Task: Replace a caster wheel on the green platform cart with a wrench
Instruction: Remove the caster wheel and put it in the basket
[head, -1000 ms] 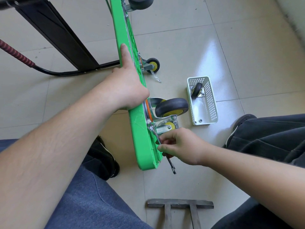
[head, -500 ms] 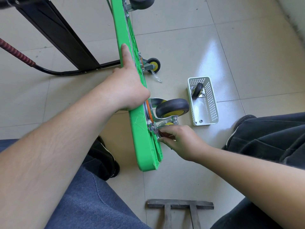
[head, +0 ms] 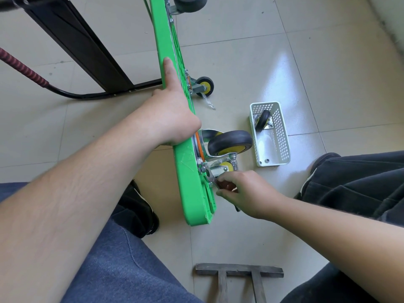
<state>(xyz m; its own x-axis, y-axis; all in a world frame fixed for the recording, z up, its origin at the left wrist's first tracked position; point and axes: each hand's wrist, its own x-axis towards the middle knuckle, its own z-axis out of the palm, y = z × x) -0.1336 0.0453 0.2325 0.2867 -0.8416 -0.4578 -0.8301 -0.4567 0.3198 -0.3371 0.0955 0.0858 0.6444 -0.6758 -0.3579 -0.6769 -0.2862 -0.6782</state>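
The right hand (head: 247, 192) curls its fingers around the wrench (head: 215, 181) at the caster wheel (head: 229, 142) mount, while the left hand (head: 175, 119) — index finger extended, others wrapped over the edge — steadies the green platform cart (head: 190, 171), standing on edge beside a white basket (head: 282, 149).

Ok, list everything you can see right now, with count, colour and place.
platform cart: 1, green, on its edge, centre
mounted casters: 4 visible, black-and-yellow, cart underside
wrench: 1, metal, at near caster's plate
basket: 1, white, floor right of cart
spare caster: 1, black, inside basket
cart handle: 1, black with red grip, left
wooden frame: 1, grey, bottom
left hand: grips cart edge
right hand: fingers hold wrench
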